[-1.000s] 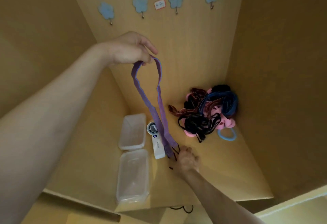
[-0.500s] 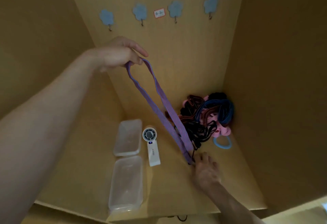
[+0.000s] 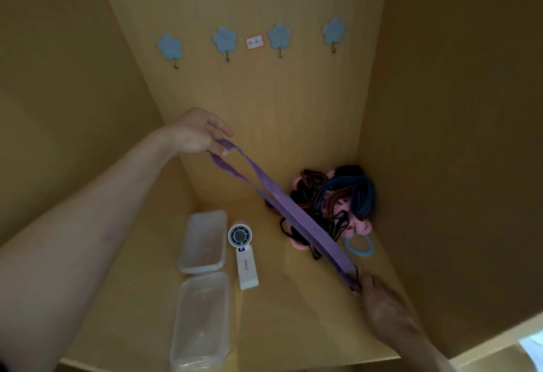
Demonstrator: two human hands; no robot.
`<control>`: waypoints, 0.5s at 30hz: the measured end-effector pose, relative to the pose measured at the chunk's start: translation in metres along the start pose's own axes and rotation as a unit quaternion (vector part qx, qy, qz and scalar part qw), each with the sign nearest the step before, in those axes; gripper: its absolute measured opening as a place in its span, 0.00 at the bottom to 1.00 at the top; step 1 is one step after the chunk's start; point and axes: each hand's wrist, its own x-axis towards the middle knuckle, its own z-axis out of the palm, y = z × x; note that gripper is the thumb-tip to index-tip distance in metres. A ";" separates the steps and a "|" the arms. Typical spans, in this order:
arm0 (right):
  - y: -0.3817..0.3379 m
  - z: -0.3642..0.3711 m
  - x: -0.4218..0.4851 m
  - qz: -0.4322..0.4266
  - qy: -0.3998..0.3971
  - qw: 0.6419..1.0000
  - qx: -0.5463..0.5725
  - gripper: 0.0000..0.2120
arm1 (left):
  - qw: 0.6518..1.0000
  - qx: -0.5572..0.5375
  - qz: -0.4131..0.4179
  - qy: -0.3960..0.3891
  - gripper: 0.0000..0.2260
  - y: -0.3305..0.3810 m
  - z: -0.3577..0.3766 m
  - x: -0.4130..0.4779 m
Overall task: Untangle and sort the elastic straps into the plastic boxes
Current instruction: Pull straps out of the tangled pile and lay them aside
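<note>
A wide purple elastic strap [image 3: 293, 210] stretches as a taut loop from upper left to lower right across the shelf. My left hand [image 3: 197, 133] holds its upper end between thumb and fingers, raised above the shelf. My right hand [image 3: 382, 304] pinches the lower end near the shelf's right side, where thin black strands cling to it. Behind the strap, a tangled pile of straps [image 3: 338, 204] in black, blue, brown and pink lies in the back right corner. Two clear plastic boxes, the far box [image 3: 202, 242] and the near box [image 3: 199, 321], stand in line on the left.
A white handheld fan [image 3: 244, 257] lies beside the boxes. A light blue ring [image 3: 360, 247] lies in front of the pile. Several blue flower hooks [image 3: 224, 39] and a small label [image 3: 254, 42] are on the back wall. Wooden walls close in left and right.
My left hand has come down and forward with the strap's upper end. My right hand has drawn the lower end rightward, away from the fan, pulling the purple loop taut.
</note>
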 end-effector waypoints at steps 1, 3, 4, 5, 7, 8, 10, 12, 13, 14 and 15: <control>0.002 0.000 -0.001 0.000 -0.013 1.000 0.013 0.12 | 1.000 0.022 0.000 0.011 0.18 -0.003 0.003 0.002; 0.006 -0.002 -0.003 -0.009 -0.022 0.998 0.053 0.09 | 0.998 0.045 0.004 0.035 0.16 -0.008 0.012 0.007; 0.006 -0.004 -0.004 -0.014 -0.028 0.997 0.070 0.08 | 0.996 0.062 0.010 0.060 0.13 -0.010 0.016 0.009; 0.006 -0.007 -0.007 -0.015 -0.034 0.995 0.089 0.07 | 0.992 0.084 0.016 0.095 0.09 -0.012 0.019 0.010; 0.007 -0.010 -0.010 -0.021 -0.047 0.992 0.113 0.08 | 0.977 0.125 0.025 0.170 0.06 -0.014 0.023 0.009; 0.007 -0.011 -0.010 -0.026 -0.052 0.992 0.116 0.07 | 0.969 0.145 0.032 0.199 0.06 -0.016 0.025 0.009; 0.007 -0.013 -0.012 -0.037 -0.057 0.991 0.116 0.06 | 0.959 0.169 0.047 0.222 0.05 -0.020 0.028 0.008; 0.007 -0.014 -0.013 -0.040 -0.061 0.991 0.115 0.05 | 0.960 0.187 0.060 0.198 0.05 -0.025 0.030 0.009; 0.007 -0.014 -0.013 -0.039 -0.060 0.990 0.118 0.05 | 0.969 0.171 0.061 0.165 0.07 -0.027 0.030 0.009; 0.009 -0.013 -0.013 -0.038 -0.056 0.990 0.125 0.05 | 0.982 0.132 0.056 0.123 0.08 -0.027 0.030 0.007; 0.010 -0.013 -0.012 -0.036 -0.053 0.989 0.132 0.06 | 0.992 0.088 0.043 0.082 0.09 -0.027 0.030 0.005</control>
